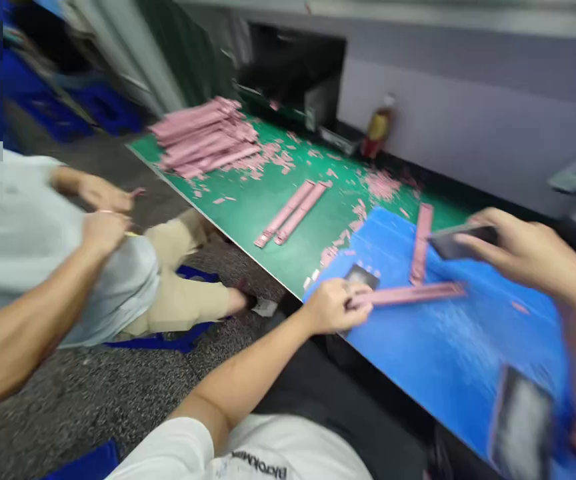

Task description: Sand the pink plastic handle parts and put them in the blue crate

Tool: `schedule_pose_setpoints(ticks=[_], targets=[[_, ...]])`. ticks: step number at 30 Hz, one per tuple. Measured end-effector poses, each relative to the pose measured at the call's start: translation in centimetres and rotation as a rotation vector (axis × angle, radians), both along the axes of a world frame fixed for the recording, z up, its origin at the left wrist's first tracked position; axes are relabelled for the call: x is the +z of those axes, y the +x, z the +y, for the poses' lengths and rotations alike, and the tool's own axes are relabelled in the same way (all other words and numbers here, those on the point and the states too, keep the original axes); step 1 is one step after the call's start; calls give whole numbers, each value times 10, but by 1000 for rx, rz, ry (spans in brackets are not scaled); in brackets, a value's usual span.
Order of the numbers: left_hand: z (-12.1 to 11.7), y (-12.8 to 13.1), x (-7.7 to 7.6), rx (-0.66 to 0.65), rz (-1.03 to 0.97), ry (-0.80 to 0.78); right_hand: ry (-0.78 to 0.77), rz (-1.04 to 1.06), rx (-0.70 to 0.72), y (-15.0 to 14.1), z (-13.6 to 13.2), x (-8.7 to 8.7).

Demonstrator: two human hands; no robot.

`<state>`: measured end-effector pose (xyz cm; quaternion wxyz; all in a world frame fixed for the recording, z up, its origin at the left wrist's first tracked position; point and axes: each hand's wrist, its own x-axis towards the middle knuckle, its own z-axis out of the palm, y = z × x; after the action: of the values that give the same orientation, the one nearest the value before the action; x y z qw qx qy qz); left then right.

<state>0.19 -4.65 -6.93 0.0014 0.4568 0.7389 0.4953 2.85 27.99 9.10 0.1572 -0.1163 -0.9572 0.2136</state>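
Currently | left hand (335, 307) holds one end of a pink strip (413, 294), fingers closed, over the blue sheet (418, 357) | right hand (518, 247) grips a dark block (451, 244), fingers wrapped, near a second strip (421, 243)

Green tabletop (235, 212), piled pink bars (205, 139), scattered pink scraps (383, 185), two parallel bars (286, 212), blue sheet (418, 340)

Setting reads as a workshop: green bench (238, 207) bears a stack of pink strips (208, 138) and scattered pink scraps (383, 185), with a co-worker (63, 233) seated alongside.
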Motion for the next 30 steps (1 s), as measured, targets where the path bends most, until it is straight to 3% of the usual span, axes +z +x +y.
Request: schedule_pose_setpoints(ticks=[2, 4, 6, 8, 10, 14, 19, 22, 25, 27, 30], targets=[[-5, -6, 6, 16, -16, 17, 34, -246, 147, 18, -23, -3], [-5, -9, 6, 18, -45, 13, 41, -417, 271, 10, -42, -9], [-5, -8, 4, 20, -76, -7, 129, -483, 206, -5, -50, -16], [-4, -7, 2, 12, -109, -23, 224, -433, 80, -9, -47, -22], [-2, -8, 1, 0, -136, -15, 182, -289, 29, 4, -41, -24], [-3, -11, 3, -37, -143, 52, -10, -76, 91, 71, -41, -34], [-24, 16, 14, -66, -142, 99, 133, -131, 45, 144, -76, -75], [-36, 40, 20, -29, -102, 142, 146, -26, -25, 157, -130, -94], [-44, 57, 25, 15, -8, 159, 126, 137, 113, 158, -185, -100], [-49, 65, 28, 38, 19, 144, 119, 193, 207, 157, -198, -101], [-55, 73, 30, 68, -12, 148, 122, 132, 23, 156, -183, -103]])
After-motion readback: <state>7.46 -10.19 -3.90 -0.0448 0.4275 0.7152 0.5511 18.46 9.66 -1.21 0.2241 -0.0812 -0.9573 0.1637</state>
